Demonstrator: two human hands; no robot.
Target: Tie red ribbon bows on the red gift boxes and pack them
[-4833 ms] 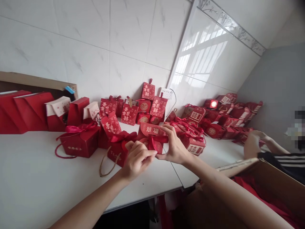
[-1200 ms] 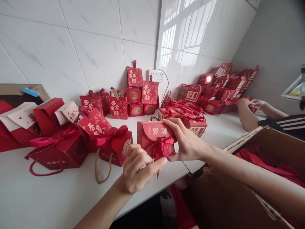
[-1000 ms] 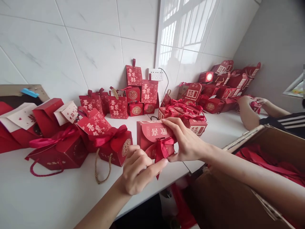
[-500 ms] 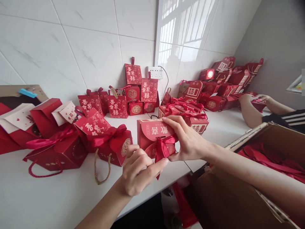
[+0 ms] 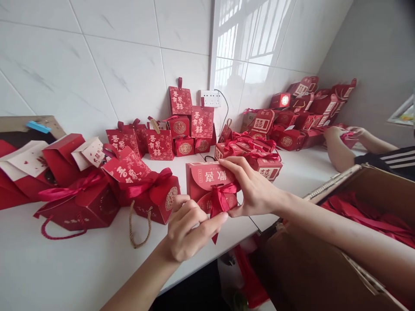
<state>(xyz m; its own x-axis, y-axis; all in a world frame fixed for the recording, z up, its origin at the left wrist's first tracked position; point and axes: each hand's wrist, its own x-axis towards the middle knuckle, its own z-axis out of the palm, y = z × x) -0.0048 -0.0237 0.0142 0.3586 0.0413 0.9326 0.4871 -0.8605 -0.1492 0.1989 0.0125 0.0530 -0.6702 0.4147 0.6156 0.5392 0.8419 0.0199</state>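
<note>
The left hand curls against the ribbon bow, its grip impossible to tell; the right hand clasps the right end of the red box over the white table. Farther off, gift boxes stand before the tiled wall.

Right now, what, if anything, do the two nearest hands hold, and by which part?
A box, by its right end, in the right fingers; the left fingers are at the bow, grip unclear.
</note>
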